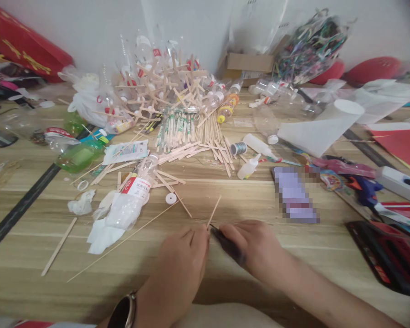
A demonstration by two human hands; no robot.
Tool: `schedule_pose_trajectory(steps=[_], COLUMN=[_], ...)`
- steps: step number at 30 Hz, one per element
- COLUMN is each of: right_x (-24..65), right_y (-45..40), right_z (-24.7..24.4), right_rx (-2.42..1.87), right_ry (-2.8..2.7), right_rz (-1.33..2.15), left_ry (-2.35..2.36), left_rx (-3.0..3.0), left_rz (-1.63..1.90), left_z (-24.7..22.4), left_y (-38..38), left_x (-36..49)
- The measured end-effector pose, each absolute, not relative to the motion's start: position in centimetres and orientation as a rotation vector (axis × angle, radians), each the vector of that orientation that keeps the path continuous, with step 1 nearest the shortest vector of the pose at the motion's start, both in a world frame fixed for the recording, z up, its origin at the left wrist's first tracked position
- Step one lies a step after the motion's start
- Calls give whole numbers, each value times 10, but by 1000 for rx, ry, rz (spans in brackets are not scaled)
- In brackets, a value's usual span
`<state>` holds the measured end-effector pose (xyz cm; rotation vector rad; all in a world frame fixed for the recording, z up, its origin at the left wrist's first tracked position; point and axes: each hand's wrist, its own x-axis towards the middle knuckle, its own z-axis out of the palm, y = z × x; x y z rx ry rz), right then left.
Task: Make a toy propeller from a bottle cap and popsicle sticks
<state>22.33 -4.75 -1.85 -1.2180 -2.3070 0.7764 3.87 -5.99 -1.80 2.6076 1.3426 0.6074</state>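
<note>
My left hand (181,262) is closed, pinching a thin wooden stick (215,208) that points up and away over the table. In my right hand (259,248) is a dark-handled tool (228,246) with a narrow dark tip. That tip meets or nearly meets the stick just beyond my left fingers; its exact kind is blurred. Ahead of the left hand lie a small white disc (171,198) with a centre hole and a long thin bamboo skewer (123,242). A clear plastic bottle (134,193) with a red and white label rests to the left.
Bottles with crossed wooden sticks (157,86) pile up at the back. Bundled skewers (210,130), loose craft sticks (182,152), a thread spool (238,148) and glue bottles (248,167) lie in front. Rightward are a blurred-out phone (295,193), a glue gun (366,191) and a black-red case (389,255).
</note>
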Motion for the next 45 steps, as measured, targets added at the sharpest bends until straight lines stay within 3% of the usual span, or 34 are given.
schedule_pose_trajectory(steps=[7, 12, 17, 19, 22, 24, 29, 35, 45], right_x=[215, 220, 217, 218, 224, 226, 221, 224, 215], right_y=[-50, -48, -51, -52, -50, -48, -53, -61, -63], right_z=[-18, -19, -13, -13, -14, -12, -2, -4, 3], right_rx=[-1250, -1259, -1264, -1251, -1073, -936, -1136, -1009, -1170], right_ry=[-2176, -2158, -2013, -2086, -2411, -2479, -2244, -2313, -2190], right_rz=[1036, 897, 1327, 1187, 321, -1, 443, 74, 276], left_ry=[1388, 1362, 1377, 1383, 1333, 1306, 1378, 1602, 1486], left_rx=[2658, 2633, 2685, 2696, 2633, 2556, 2430, 2146, 1858], left_rz=[634, 632, 728, 727, 700, 686, 783, 847, 706], left_z=[-18, -17, -17, -16, -12, -9, -10, -8, 5], left_y=[-61, -62, -60, -61, -63, -65, -65, -59, -66], left_x=[39, 39, 40, 39, 37, 37, 37, 32, 39])
